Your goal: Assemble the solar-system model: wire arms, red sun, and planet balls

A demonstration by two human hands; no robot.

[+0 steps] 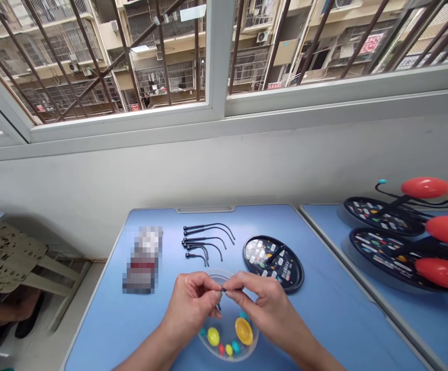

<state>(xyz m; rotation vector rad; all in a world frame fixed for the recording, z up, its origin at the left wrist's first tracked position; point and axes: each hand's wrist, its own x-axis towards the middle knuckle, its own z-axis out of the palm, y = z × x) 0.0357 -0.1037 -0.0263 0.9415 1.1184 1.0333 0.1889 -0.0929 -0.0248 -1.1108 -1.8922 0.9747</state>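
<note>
My left hand (191, 299) and my right hand (264, 299) meet fingertip to fingertip, both closed in a pinch on a small black plastic part (224, 290). A short dark rod end (218, 306) shows below my left fingers; the rest is hidden by them. Under the hands is a clear round bowl (229, 357) holding small coloured balls, among them a yellow-green one (213, 336), and a yellow-orange half shell (244, 331). Beyond it lie several curved black rods (208, 239) of graded lengths. Just past my right hand rests a black oval base (295, 275) printed with planets.
A pixelated item (142, 260) lies on the blue desk (103, 330) at left. On the adjoining desk at right stand planet models with black bases (382, 214) and red balls (425, 187). A wall and barred window are behind. Someone's arm (18, 306) shows beside a stool at far left.
</note>
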